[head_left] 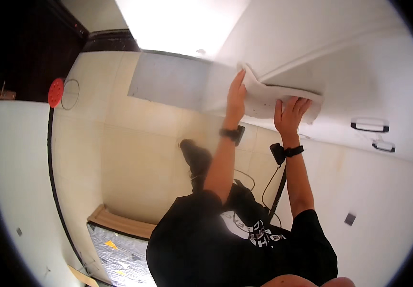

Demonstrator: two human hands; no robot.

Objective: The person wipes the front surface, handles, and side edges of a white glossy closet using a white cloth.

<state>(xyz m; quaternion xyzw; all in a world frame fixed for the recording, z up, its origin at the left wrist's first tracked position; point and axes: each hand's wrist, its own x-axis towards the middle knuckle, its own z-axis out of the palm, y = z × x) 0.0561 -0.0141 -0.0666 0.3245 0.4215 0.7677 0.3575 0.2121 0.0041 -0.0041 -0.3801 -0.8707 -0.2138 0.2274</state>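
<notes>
A white cloth (264,100) lies bunched along the edge of a white surface (340,62), with a few small dark specks on it. At the cloth's left end, my left hand (236,98) grips its raised corner; part of those fingers is hidden. My right hand (290,115) rests on the cloth's right part, fingers stretched over it and thumb apart. Each wrist carries a black strap with a small dark device.
Two dark-framed handles (369,126) sit on the white front at right. A grey mat (170,79) lies on the beige tiled floor (134,153). A red disc (55,93) is by the dark door at left. Thin cables hang near my legs.
</notes>
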